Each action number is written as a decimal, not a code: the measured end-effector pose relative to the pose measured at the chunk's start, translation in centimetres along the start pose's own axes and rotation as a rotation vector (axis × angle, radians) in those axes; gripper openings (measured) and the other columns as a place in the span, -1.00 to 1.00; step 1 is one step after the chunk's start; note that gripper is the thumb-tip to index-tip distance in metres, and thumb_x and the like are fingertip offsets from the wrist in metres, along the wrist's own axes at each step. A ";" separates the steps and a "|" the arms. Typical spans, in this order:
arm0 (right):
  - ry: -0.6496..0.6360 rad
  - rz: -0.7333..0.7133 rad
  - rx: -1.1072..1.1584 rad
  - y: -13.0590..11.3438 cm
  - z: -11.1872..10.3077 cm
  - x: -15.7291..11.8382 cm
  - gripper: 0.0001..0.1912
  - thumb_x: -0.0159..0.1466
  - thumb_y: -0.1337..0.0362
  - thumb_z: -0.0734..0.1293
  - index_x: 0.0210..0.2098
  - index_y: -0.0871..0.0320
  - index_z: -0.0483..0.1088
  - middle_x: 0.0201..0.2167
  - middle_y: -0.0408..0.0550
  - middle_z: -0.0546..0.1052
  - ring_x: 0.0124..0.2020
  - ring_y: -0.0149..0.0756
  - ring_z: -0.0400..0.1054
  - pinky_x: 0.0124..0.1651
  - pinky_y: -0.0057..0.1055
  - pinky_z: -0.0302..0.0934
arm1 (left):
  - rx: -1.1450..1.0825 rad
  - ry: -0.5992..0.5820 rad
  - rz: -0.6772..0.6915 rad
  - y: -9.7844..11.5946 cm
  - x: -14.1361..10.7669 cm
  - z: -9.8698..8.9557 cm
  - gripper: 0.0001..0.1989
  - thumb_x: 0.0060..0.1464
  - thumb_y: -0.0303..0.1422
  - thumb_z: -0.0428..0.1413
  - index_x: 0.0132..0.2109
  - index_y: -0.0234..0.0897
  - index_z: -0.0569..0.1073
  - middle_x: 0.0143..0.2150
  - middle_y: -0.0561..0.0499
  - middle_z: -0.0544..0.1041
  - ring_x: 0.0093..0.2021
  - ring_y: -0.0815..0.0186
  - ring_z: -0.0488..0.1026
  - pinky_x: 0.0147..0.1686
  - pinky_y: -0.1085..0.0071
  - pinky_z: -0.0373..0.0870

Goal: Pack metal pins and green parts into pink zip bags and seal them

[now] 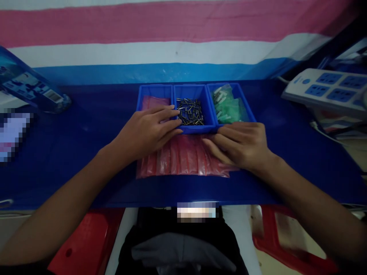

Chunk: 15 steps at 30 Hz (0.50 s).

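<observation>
Three joined blue bins (195, 130) stand on the blue table. Pink bags (156, 102) lie in the left bin, small metal pins (190, 112) fill the middle one, and a green bag with white pieces (229, 107) is in the right one. My left hand (151, 128) rests palm down over the left bin's front, fingers stretched to the middle bin's edge. Near the right bin's front edge, my right hand (239, 145) has its fingers curled; what they hold, if anything, is hidden. A row of flat pink bags (183, 160) lies in front of the bins, partly under both hands.
At the left are a blue bottle (31, 82) lying tilted and a blurred-out item (14, 135). A white power strip (329, 86) with blue sockets is at the right. Red stools (86, 236) stand below the table's front edge (160, 204). A striped sheet (143, 26) covers the back.
</observation>
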State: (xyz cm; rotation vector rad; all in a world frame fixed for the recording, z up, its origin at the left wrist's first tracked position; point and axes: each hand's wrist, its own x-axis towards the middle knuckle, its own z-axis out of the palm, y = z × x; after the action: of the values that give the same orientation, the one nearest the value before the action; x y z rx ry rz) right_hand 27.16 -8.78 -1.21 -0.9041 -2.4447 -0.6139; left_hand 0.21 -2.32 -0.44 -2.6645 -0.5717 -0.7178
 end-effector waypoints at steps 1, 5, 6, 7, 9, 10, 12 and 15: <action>-0.032 0.012 -0.026 -0.4 0.1 0.1 -0.58 0.39 0.16 0.33 -0.59 0.13 0.33 -0.66 -0.18 0.37 -0.63 -0.43 0.19 -0.49 -0.36 0.01 | 0.001 -0.003 -0.014 0.1 0.0 0.0 -0.74 0.37 -0.25 0.08 0.06 -0.29 0.54 0.12 -0.09 0.59 0.08 0.14 0.60 0.02 0.20 0.66; -0.347 0.175 0.025 -1.4 0.9 0.4 -0.51 0.43 -0.02 0.21 -0.52 0.15 0.36 -0.62 -0.10 0.45 -0.62 -0.37 0.21 -0.46 -0.33 -0.15 | -0.003 -0.035 -0.040 0.2 -0.1 0.3 -0.74 0.36 -0.27 0.09 0.05 -0.29 0.56 0.14 -0.09 0.58 0.12 0.14 0.57 0.09 0.19 0.61; -0.444 0.234 0.091 -1.4 1.1 0.5 -0.51 0.43 -0.04 0.18 -0.48 0.15 0.37 -0.59 -0.09 0.47 -0.59 -0.36 0.23 -0.44 -0.33 -0.16 | -0.005 -0.043 -0.042 0.2 -0.1 0.4 -0.75 0.36 -0.28 0.08 0.03 -0.28 0.57 0.14 -0.09 0.57 0.13 0.14 0.56 0.11 0.20 0.60; -0.525 0.289 0.170 -1.3 1.1 0.5 -0.51 0.43 -0.06 0.16 -0.45 0.15 0.37 -0.56 -0.08 0.48 -0.57 -0.36 0.25 -0.42 -0.34 -0.14 | -0.007 -0.050 -0.040 0.2 -0.1 0.5 -0.76 0.37 -0.29 0.07 0.03 -0.27 0.58 0.14 -0.08 0.57 0.13 0.15 0.55 0.12 0.21 0.59; -0.600 0.352 0.318 -0.9 0.9 0.6 -0.49 0.44 -0.10 0.13 -0.41 0.15 0.36 -0.53 -0.09 0.47 -0.53 -0.38 0.26 -0.39 -0.36 -0.11 | -0.002 -0.056 -0.036 0.2 -0.1 0.5 -0.75 0.38 -0.31 0.05 0.03 -0.27 0.58 0.15 -0.08 0.57 0.12 0.16 0.56 0.11 0.22 0.59; -0.604 0.371 0.348 -0.7 0.7 0.6 -0.46 0.44 -0.12 0.10 -0.41 0.15 0.35 -0.52 -0.09 0.46 -0.53 -0.39 0.25 -0.38 -0.36 -0.10 | 0.003 -0.059 -0.031 0.2 -0.1 0.5 -0.75 0.38 -0.31 0.05 0.04 -0.27 0.57 0.14 -0.08 0.57 0.12 0.16 0.56 0.11 0.22 0.59; -0.599 0.397 0.302 -0.4 0.3 0.5 -0.44 0.43 -0.14 0.09 -0.43 0.15 0.34 -0.53 -0.07 0.45 -0.53 -0.38 0.22 -0.37 -0.35 -0.11 | 0.011 -0.069 -0.028 0.3 -0.1 0.4 -0.74 0.38 -0.30 0.05 0.05 -0.30 0.56 0.15 -0.10 0.56 0.13 0.14 0.55 0.10 0.21 0.59; -0.695 0.418 0.195 -0.2 0.0 0.5 -0.47 0.40 -0.10 0.11 -0.48 0.15 0.34 -0.54 -0.03 0.45 -0.54 -0.37 0.15 -0.37 -0.33 -0.17 | 0.002 -0.096 -0.047 0.4 -0.2 0.4 -0.73 0.38 -0.29 0.05 0.06 -0.32 0.55 0.16 -0.12 0.55 0.15 0.11 0.54 0.09 0.17 0.60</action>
State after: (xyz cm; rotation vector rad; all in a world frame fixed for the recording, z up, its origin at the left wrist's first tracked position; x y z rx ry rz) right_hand 26.67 -8.72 -1.02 -1.6931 -2.6757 0.1200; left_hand 0.39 -2.53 -0.92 -2.7036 -0.6622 -0.6040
